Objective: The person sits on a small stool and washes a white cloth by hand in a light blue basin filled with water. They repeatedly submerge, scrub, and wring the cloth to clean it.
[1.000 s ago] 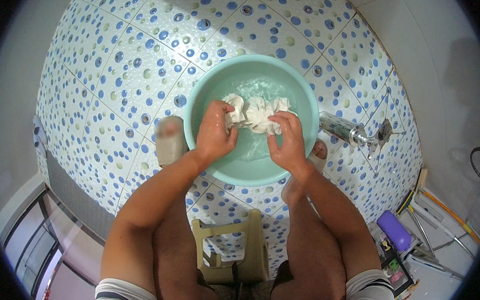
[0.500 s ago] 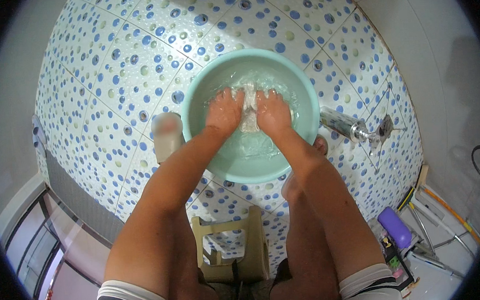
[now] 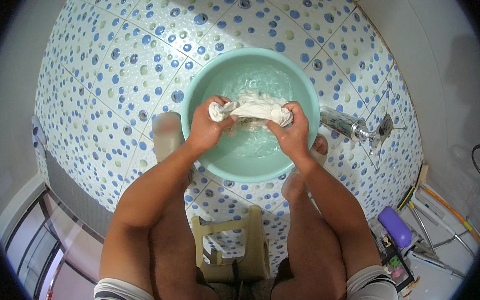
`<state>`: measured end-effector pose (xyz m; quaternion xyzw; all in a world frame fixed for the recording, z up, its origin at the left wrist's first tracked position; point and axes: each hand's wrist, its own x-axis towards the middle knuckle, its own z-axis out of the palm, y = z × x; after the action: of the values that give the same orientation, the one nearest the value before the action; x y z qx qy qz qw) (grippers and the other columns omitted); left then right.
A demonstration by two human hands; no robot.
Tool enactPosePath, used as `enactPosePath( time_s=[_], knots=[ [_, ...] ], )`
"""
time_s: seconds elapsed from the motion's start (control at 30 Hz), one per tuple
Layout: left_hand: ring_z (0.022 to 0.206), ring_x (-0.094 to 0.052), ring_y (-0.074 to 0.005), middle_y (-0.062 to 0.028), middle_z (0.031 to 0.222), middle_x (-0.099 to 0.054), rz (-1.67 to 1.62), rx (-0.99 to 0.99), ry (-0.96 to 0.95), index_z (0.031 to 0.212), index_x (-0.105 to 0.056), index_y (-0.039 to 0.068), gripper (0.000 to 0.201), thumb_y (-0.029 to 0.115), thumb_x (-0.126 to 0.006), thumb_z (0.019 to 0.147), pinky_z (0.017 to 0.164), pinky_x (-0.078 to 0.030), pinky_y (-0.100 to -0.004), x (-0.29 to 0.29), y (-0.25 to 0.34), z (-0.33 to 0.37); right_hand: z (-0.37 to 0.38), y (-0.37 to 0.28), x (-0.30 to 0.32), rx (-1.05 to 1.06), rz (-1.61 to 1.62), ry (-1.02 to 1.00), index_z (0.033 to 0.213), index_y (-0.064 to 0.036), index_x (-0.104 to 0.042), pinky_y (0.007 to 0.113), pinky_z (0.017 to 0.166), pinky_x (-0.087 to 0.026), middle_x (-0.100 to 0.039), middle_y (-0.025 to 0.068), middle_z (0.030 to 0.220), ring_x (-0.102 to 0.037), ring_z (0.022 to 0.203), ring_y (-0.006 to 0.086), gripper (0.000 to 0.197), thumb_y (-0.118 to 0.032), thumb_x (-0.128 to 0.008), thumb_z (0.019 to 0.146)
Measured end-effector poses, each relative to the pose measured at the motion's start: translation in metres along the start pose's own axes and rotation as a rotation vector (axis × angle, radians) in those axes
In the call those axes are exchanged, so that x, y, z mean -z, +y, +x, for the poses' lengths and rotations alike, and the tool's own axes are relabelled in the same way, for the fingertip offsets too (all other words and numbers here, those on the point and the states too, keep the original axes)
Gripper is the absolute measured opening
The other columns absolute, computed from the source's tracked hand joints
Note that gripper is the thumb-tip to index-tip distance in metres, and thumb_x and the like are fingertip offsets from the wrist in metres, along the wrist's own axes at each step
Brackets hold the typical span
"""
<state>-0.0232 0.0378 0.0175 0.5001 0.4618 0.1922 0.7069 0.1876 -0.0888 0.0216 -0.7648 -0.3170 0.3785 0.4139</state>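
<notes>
A bunched, wet white cloth [image 3: 256,106] stretches between my two hands, just over the water in a pale green plastic basin [image 3: 236,175]. My left hand [image 3: 205,127] is closed round the cloth's left end, its thumb lying along the front. On the other side, my right hand [image 3: 294,131] pinches the right end with the thumb underneath. Part of the cloth hangs low in the middle, at the water's surface. What kind of garment or cloth it is, I cannot tell. The water below is clear and rippled.
Beneath me stands a beige plastic stool [image 3: 254,231]. My feet in slippers flank the basin. To its right, a shiny cylindrical object [image 3: 340,121] lies by a wire stand [image 3: 381,127] on the dotted tile floor [image 3: 151,45]. A purple container [image 3: 394,227] sits among poles at lower right.
Both hands have come up out of the water and nearer to me, spreading apart. The cloth, pressed down in the water before, is now lifted and held at both ends.
</notes>
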Motion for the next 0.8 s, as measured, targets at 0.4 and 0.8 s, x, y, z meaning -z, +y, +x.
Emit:
enactPosePath(
  time_s=[0.4, 0.8],
  knots=[
    [0.156, -0.017, -0.0472, -0.0257, 0.17, -0.013, 1.394, -0.119, -0.123, 0.165, -0.025, 0.009, 0.078, 0.037, -0.06, 0.101, 0.121, -0.024, -0.0642, -0.035, -0.022, 0.004, 0.01, 0.013, -0.034, 0.396, -1.027, -0.156, 0.157, -0.0152, -0.044, 0.065, 0.118, -0.024, -0.035, 0.0195, 0.161, -0.029, 0.15, 0.0397, 0.074, -0.043, -0.07, 0.093],
    [0.128, -0.055, -0.0435, -0.0219, 0.139, -0.057, 1.133, -0.069, -0.076, 0.142, -0.049, 0.007, 0.067, 0.039, -0.075, 0.09, 0.105, -0.048, -0.0526, -0.027, -0.03, 0.046, 0.054, 0.028, -0.047, 0.145, -0.816, -0.216, 0.122, -0.0068, -0.065, 0.054, 0.101, -0.045, -0.068, 0.0171, 0.12, -0.064, 0.113, 0.0358, 0.045, -0.026, -0.077, 0.083]
  ],
)
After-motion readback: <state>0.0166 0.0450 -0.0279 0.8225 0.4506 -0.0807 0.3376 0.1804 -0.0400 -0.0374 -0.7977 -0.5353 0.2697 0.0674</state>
